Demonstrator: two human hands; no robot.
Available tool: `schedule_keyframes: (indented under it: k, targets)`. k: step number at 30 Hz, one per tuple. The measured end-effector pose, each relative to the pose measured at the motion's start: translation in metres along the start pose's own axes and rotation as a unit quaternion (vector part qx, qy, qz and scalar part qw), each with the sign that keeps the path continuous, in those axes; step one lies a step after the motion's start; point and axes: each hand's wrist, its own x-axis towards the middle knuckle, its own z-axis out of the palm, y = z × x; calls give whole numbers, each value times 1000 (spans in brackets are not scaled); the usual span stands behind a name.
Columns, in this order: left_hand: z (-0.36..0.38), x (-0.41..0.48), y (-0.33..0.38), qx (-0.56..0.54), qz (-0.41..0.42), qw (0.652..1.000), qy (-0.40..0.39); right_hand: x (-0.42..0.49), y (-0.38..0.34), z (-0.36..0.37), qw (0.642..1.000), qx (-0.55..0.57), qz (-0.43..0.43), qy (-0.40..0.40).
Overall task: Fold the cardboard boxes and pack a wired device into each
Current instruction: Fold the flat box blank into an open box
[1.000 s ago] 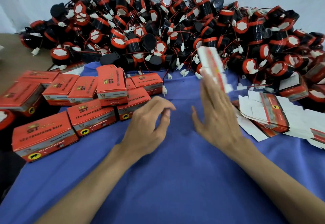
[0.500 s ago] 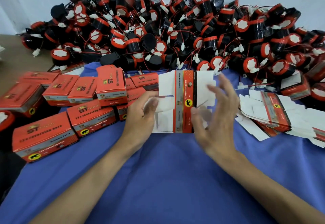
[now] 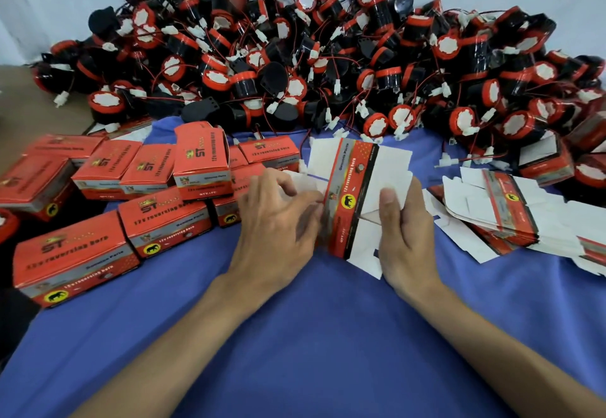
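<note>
One flat carton (image 3: 352, 185) is up between my two hands, just above the blue cloth (image 3: 295, 335) that covers the surface. My left grip (image 3: 278, 221) pinches its white left-hand flaps with curled fingers. My right grip (image 3: 406, 230) clamps the white right-hand panel, thumb flat on top and fingers behind. The carton is thin printed card: one glossy red, grey and black band down the middle with a yellow oval badge, and plain matte white flaps with notched corners on either side.

To my left sit about ten folded boxes (image 3: 72, 253), crisp-edged red oblongs with grey side strips. One of them stands on end, and a few are partly hidden, so the count is not exact. To my right lies one loose stack of flat cartons (image 3: 505, 217), fanned out, too overlapped to count. Behind everything rises one heap of wired devices (image 3: 328, 57), far too many to count: short black cylinders with red rims and white faces, tangled in thin red and black wires that end in small white plugs.
</note>
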Motion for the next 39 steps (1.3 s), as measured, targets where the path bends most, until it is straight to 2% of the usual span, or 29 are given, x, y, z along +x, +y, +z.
schedule_keyframes:
  k: [1,3,6,9,13,16,21,24,29,32,35,39]
  targets:
    - [-1,0,2,-76,-13,996,-47,-1,0,1,1000,-3,-13,-5]
    - [-5,2,4,-229,-73,963,-122,-4,0,1,999,-2,-44,-28]
    - [-9,4,2,-353,-141,918,-115,-8,2,-1,993,6,-71,-98]
    - [-14,6,0,-401,-146,898,-103,-8,1,-3,981,2,-105,-161]
    - [-14,5,-1,-413,-166,887,-123,-6,3,-3,967,32,-118,-222]
    - [-15,6,-2,-395,-195,891,-110,-5,6,-2,965,51,-109,-231]
    - [-12,7,-5,-400,-203,890,-80,-4,8,-2,973,63,-82,-206]
    - [-12,7,-3,-409,-193,889,-75,-2,9,-1,979,24,-85,-185]
    - [-12,8,-3,-455,-211,863,-62,-1,6,0,983,-20,-119,-141]
    - [-12,7,-3,-463,-208,860,-52,0,7,0,985,-18,-114,-124]
    - [-9,7,-6,-460,-196,865,-42,1,6,2,986,-50,-124,-103]
    - [-5,5,-7,-407,-156,899,-32,2,8,-1,992,-26,-87,-82]
